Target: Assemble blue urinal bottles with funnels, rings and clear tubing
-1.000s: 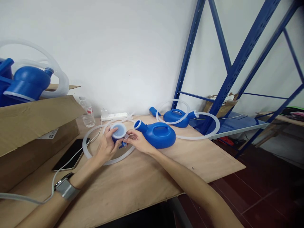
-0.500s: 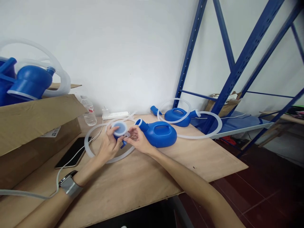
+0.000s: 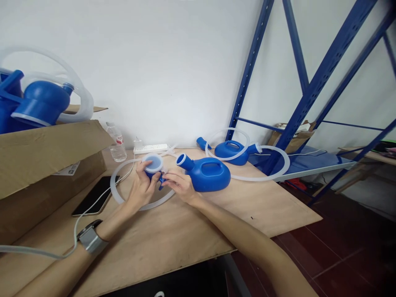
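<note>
My left hand (image 3: 142, 185) is closed around a blue urinal cup (image 3: 152, 165) with a broad white rim, its mouth tilted up toward me. At the cup's right side, my right hand (image 3: 181, 186) pinches close to a small blue tab (image 3: 161, 181). Exactly what lies between those fingertips is partly hidden. Just right of my right hand, a blue urinal bottle (image 3: 211, 175) with a loop handle lies on its side, its open neck pointing up and left. A translucent hose (image 3: 116, 187) curls on the table behind and beneath my left hand.
A second blue bottle (image 3: 230, 152) with its hose lies farther back. On the left stand a cardboard box (image 3: 46, 148) holding blue cups, a phone (image 3: 93, 197) and a water bottle (image 3: 117, 144). A power strip (image 3: 151, 149) sits by the wall; blue shelving (image 3: 297, 111) rises right.
My left hand has tipped the cup slightly left and up. My right fingers have shifted their pinch and drawn closer together, and the pale translucent piece between the hands is now mostly hidden.
</note>
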The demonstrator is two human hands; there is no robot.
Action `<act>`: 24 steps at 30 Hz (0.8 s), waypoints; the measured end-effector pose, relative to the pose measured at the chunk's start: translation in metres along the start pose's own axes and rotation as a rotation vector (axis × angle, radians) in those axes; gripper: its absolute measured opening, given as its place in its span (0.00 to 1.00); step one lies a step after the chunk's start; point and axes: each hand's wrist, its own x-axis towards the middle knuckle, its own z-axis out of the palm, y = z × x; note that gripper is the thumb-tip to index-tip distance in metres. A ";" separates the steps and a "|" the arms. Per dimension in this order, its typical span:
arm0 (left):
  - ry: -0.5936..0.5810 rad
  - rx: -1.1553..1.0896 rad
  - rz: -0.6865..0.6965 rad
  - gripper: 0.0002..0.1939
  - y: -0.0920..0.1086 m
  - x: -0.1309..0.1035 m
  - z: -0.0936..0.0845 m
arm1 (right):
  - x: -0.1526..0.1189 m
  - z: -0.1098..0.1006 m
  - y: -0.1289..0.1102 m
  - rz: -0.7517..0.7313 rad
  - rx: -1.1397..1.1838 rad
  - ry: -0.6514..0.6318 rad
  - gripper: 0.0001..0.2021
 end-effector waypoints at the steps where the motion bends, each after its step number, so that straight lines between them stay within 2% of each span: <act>1: 0.011 -0.002 -0.004 0.22 -0.001 0.001 0.000 | 0.000 0.001 0.000 -0.002 0.009 0.002 0.10; 6: 0.025 -0.003 -0.042 0.23 -0.003 0.002 -0.003 | 0.004 0.012 0.000 0.074 0.124 0.086 0.13; 13: 0.033 0.030 -0.041 0.23 -0.006 -0.003 -0.004 | 0.005 0.026 0.008 0.358 0.522 0.084 0.23; 17: 0.051 0.041 0.005 0.23 -0.005 -0.004 -0.003 | 0.000 0.028 0.003 0.545 0.723 0.039 0.27; 20: 0.046 0.032 0.015 0.23 -0.003 -0.002 -0.004 | -0.001 0.028 -0.003 0.559 0.781 0.068 0.24; 24: -0.009 0.006 -0.045 0.27 0.003 0.005 -0.007 | 0.002 0.027 -0.005 0.552 0.796 0.105 0.23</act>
